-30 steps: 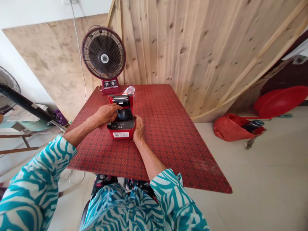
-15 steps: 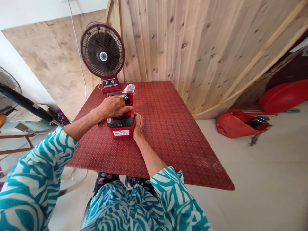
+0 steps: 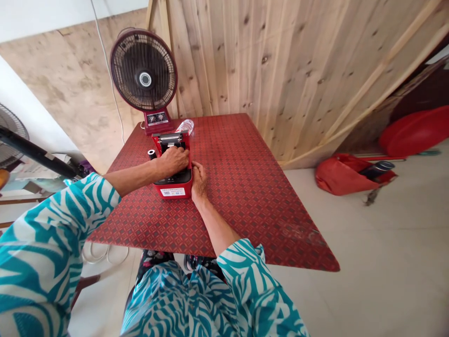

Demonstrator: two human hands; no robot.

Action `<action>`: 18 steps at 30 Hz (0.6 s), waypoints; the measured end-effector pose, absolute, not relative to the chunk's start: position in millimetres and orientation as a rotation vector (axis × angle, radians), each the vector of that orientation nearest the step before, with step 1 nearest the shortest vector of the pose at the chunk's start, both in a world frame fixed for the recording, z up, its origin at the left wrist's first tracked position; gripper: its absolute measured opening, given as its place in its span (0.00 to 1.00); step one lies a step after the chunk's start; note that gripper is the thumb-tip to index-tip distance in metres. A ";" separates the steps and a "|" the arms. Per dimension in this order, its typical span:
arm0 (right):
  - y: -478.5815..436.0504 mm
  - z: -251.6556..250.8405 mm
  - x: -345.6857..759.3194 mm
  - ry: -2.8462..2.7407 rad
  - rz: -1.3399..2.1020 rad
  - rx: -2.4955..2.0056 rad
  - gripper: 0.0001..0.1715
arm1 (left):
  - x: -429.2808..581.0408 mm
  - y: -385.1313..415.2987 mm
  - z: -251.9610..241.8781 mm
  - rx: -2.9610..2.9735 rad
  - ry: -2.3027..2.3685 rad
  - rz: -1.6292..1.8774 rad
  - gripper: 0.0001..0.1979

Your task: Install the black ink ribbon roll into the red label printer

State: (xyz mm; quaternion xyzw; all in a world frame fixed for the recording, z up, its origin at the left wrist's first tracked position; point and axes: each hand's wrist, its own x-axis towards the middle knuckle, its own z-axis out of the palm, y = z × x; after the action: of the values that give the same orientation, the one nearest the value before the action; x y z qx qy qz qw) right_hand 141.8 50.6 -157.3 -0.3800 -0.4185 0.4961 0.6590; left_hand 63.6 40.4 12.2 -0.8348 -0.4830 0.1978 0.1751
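Note:
A red and black portable printer (image 3: 177,191) stands on the patterned table with its lid (image 3: 171,138) raised at the back. Inside its open body my left hand (image 3: 174,159) is closed, fingers curled downward; whatever they grip is hidden. My right hand (image 3: 199,180) wraps the printer's right side and holds it. Left of the printer, close to my left forearm, stands a small black roll (image 3: 152,154) with a white core end.
A maroon fan (image 3: 145,79) and a clear plastic bottle (image 3: 185,126) are behind the printer on the red table (image 3: 252,206). A wooden panel (image 3: 252,61) backs the table. On the floor at right lies a red bag (image 3: 336,175) with a dark flask (image 3: 380,169).
My left hand has moved from the raised lid area down into the printer body, uncovering the lid. The black roll now shows to the left. My right hand stays on the side.

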 end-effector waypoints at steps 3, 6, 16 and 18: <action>48.5 -153.0 141.7 -0.896 1.137 -0.899 0.18 | 59.3 45.5 12.6 -2.345 -1.375 0.684 0.15; 47.6 -151.0 141.6 -0.896 1.137 -0.905 0.17 | 53.1 50.5 7.5 -2.294 -1.446 0.686 0.16; 50.7 -154.4 142.1 -0.912 1.159 -0.891 0.17 | 47.6 51.2 3.6 -2.346 -1.265 0.693 0.14; 50.7 -154.7 142.2 -0.915 1.155 -0.893 0.17 | 46.0 50.9 4.3 -2.347 -1.239 0.718 0.13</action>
State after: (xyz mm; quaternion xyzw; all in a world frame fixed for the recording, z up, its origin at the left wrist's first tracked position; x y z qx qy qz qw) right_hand 142.2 50.7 -154.7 -0.3933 -0.4031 0.5087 0.6512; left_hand 46.0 50.9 4.3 -0.8373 -0.4420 0.2561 0.1950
